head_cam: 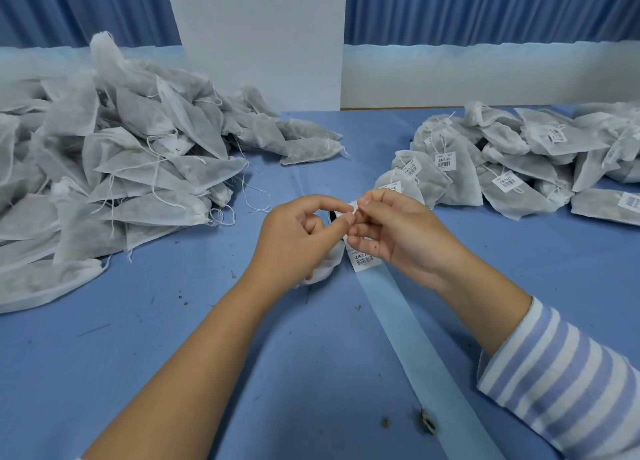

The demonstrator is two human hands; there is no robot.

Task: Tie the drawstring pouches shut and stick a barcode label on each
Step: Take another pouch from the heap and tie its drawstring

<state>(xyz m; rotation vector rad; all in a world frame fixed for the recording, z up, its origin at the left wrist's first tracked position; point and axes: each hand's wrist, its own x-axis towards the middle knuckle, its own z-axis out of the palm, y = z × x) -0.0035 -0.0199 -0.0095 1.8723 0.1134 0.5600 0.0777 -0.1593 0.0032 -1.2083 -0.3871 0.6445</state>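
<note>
At the middle of the table point(173, 321), both hands met over a small white label point(353, 206). The left hand point(298, 241) had its thumb and forefinger curled and pinched the label's left edge. The right hand point(391, 231) pinched the same label from the other side with its thumb and fingertips, its remaining fingers curled below. Just beneath the hands, a strip point(415, 338) of pale backing paper ran along the table toward the near right edge. At its far end the strip carried a barcode sticker point(365, 260), partly covered by the right hand.

A pouch point(325, 267) lay under the left palm, mostly hidden. Whether the lower fingers gripped it could not be told.

To the left, a big pile point(121, 168) of white pouches rose high, with loose drawstrings trailing onto the blue cloth. To the right, well apart from it, a lower heap point(512, 168) held pouches that each bore a barcode sticker.

The right arm wore a blue-and-white striped sleeve point(561, 373). Dark crumbs point(426, 421) dotted the table near the strip. At the back stood a white board point(256, 40) before a blue curtain point(485, 6).
</note>
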